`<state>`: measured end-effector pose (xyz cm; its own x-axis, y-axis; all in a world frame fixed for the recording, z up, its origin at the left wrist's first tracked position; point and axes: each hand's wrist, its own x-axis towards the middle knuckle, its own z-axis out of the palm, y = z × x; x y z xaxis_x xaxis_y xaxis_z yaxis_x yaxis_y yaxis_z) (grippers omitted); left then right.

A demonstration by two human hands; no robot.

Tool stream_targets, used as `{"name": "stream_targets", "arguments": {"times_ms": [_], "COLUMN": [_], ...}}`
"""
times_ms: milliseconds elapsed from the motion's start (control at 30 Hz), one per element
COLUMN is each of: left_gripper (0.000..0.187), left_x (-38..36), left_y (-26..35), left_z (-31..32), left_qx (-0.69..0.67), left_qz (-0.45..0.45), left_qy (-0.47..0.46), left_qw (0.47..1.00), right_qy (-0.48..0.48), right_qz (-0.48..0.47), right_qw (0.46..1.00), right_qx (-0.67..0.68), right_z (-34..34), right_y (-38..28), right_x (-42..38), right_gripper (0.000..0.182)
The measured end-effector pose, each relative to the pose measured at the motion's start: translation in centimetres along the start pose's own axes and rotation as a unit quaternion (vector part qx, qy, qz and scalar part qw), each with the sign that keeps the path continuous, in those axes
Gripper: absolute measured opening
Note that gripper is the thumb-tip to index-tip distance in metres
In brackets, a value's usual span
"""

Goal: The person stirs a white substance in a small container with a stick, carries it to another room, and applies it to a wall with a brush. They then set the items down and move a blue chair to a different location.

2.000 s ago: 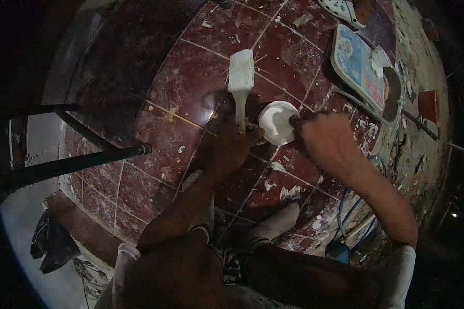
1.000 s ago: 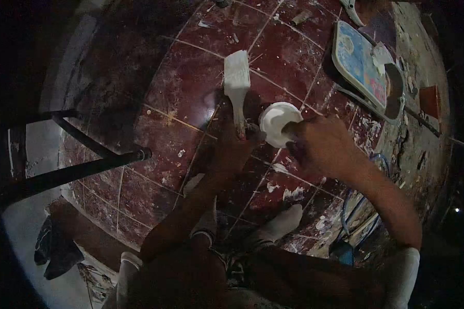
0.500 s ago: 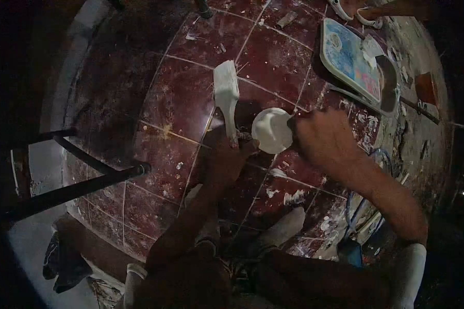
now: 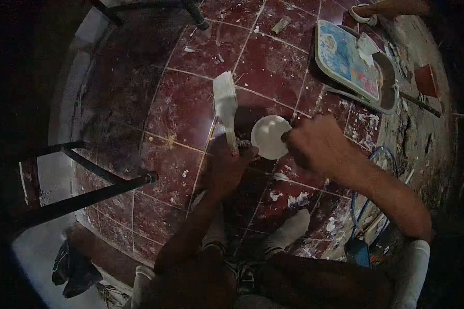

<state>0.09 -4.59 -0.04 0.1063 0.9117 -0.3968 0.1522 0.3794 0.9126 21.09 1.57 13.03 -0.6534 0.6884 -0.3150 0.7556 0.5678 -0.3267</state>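
1. Pipe (image 4: 82,198): dark metal bar at 9 o'clock of the hands, lying over the floor (image 4: 191,98) of red tiles spattered white. It sits slightly lower and further right in view than 2 s ago; reads as head motion, not the pipe moving.
2. Left hand (image 4: 224,165): closed round the handle of the brush (image 4: 226,105), bristles white with paint and pointing to 12 o'clock. Grip unchanged over the 2 s. The brush head now stands more edge-on than the broad face seen at first.
3. Cup (image 4: 269,136): small, round, white, just at 3 o'clock of the brush handle and level with the hands above the floor. It has stayed between the two hands throughout.
4. Right hand (image 4: 314,144): fingers pinching the cup's rim at its 3 o'clock side. Same hold as before; wrist shifted a little.
5. Tray (image 4: 345,59): blue, paint-smeared, on the floor at 1 o'clock of the cup, well apart. It has drifted left in view with the camera.
6. Net change: view tilted; both grips held. Judgement: brush and cup remain paired, no paint transfer visible yet.
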Motion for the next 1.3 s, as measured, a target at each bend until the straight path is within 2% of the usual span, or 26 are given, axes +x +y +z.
{"name": "stream_targets", "arguments": {"times_ms": [33,100,133,167,233,267,333,433,533,633,667,733,833,933,967,1000,1033,1067,1133,1200,1233,1267,1300], "left_gripper": [0.032,0.064,0.064,0.064,0.064,0.065,0.067,0.067,0.061,0.062,0.063,0.063,0.062,0.061,0.067,0.075,0.075,0.073,0.071,0.057,0.057,0.057,0.057], "left_x": [0.1,0.3,0.4,0.5,0.4,0.3,0.1,-0.1,0.0,0.2,0.0,-0.2,-0.2,0.1,0.0,0.0,0.0,0.0,-0.2,-0.3,-0.3,-0.3,-0.2], "left_y": [0.0,-0.6,-1.0,-1.5,-1.4,-1.3,-0.9,-0.2,-0.3,0.3,1.0,1.5,0.6,-0.3,-0.3,-0.2,0.0,0.5,0.7,0.6,0.6,0.5,0.5], "left_z": [-0.1,-0.2,-0.3,-0.3,-0.2,-0.1,0.1,0.2,0.0,-0.2,-0.3,-0.3,0.1,0.3,-0.1,-0.3,-0.3,-0.3,-0.3,-0.1,-0.1,0.0,0.0], "left_qx": [0.001,-0.083,-0.083,-0.019,0.046,0.007,-0.031,-0.029,-0.047,-0.024,0.000,0.025,0.029,-0.049,-0.049,-0.050,-0.050,-0.017,0.016,-0.016,-0.017,-0.054,-0.092], "left_qz": [0.003,-0.036,-0.034,-0.045,-0.057,-0.052,-0.047,-0.076,-0.053,-0.047,-0.070,-0.092,-0.050,0.029,-0.002,-0.032,-0.031,-0.034,-0.038,-0.024,-0.024,-0.017,-0.010], "left_qy": [-0.001,-0.064,-0.065,-0.047,-0.028,-0.026,-0.023,-0.010,0.002,-0.027,-0.028,-0.029,-0.009,0.021,-0.010,-0.042,-0.042,-0.037,-0.033,-0.016,-0.016,-0.030,-0.043], "left_qw": [1.000,0.994,0.994,0.998,0.997,0.998,0.998,0.997,0.997,0.998,0.997,0.995,0.998,0.998,0.999,0.997,0.997,0.999,0.999,0.999,0.999,0.998,0.995], "right_qy": [-0.076,-0.049,-0.023,-0.022,0.028,0.028,-0.077,-0.029,-0.049,-0.045,-0.044,-0.021,-0.056,-0.049,-0.048,-0.003,0.043,0.043,-0.073,-0.051,-0.028,-0.029,0.015], "right_qz": [0.051,0.041,0.030,0.032,-0.047,-0.046,0.031,0.046,0.039,0.092,0.093,0.034,0.050,0.090,0.090,0.030,-0.030,-0.029,0.014,0.046,0.078,0.078,0.028], "right_qw": [0.993,0.995,0.997,0.997,0.998,0.998,0.991,0.996,0.998,0.990,0.990,0.998,0.996,0.990,0.990,0.998,0.999,0.999,0.992,0.993,0.991,0.991,0.997], "right_qx": [-0.075,-0.074,-0.073,-0.073,0.024,0.026,-0.101,-0.065,-0.019,-0.096,-0.096,-0.050,-0.056,-0.097,-0.098,-0.052,-0.005,-0.006,-0.098,-0.101,-0.103,-0.103,-0.069], "right_z": [-0.6,0.6,1.0,1.1,0.3,0.1,-0.3,0.1,0.2,-0.2,0.2,1.1,0.1,-0.1,0.3,0.6,0.6,0.5,0.2,-0.2,-0.3,0.3,0.9], "right_y": [-0.2,-0.1,0.0,0.3,0.4,0.4,0.4,0.0,0.2,0.1,0.3,0.7,0.3,0.1,0.3,0.3,0.3,0.3,0.3,0.0,-0.1,0.2,0.4], "right_x": [0.3,0.4,0.5,0.2,-0.2,-0.1,0.5,0.6,0.2,0.5,0.5,0.6,0.2,0.7,0.7,0.8,0.9,0.8,0.7,1.1,1.1,1.0,0.9], "right_gripper": [0.015,0.015,0.015,0.015,0.014,0.014,0.015,0.016,0.015,0.016,0.016,0.018,0.017,0.016,0.016,0.016,0.016,0.016,0.017,0.015,0.014,0.014,0.013]}}
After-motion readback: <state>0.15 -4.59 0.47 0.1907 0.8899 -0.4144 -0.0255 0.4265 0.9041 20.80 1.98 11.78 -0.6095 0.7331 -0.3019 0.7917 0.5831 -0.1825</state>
